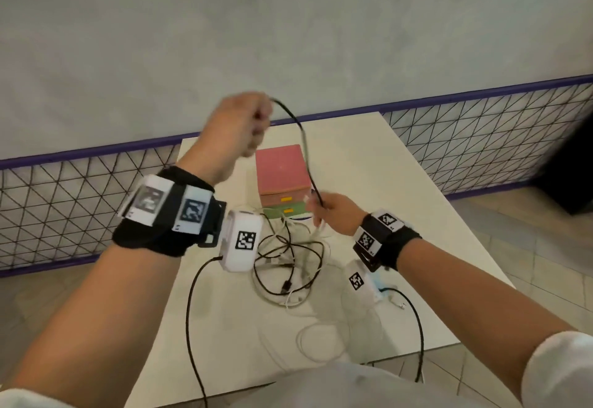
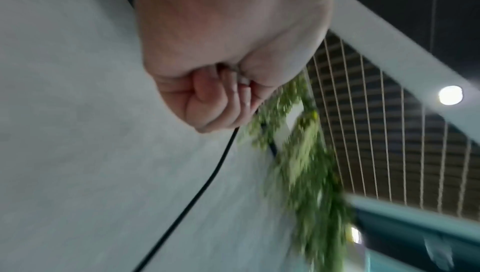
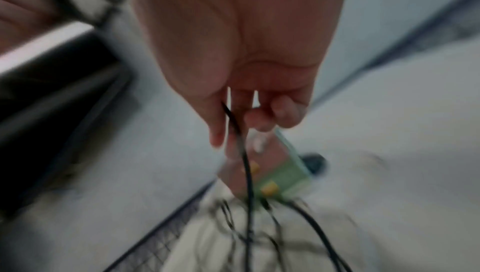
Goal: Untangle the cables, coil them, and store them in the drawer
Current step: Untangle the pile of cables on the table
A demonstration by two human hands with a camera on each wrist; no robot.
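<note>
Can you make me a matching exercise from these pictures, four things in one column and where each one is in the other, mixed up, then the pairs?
Things:
1. left hand
2. right hand
3. drawer box
4. tangled cables

Places:
A. heaped on the white table, in front of the drawers
B. raised, gripping the upper part of the black cable
C. standing on the table behind the heap
D. low by the drawers, holding the same cable further down

Pairs: 1-B, 2-D, 3-C, 4-A

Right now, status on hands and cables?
Left hand raised, gripping black cable. Right hand pinching it lower. Tangle on table; drawers look shut.
</note>
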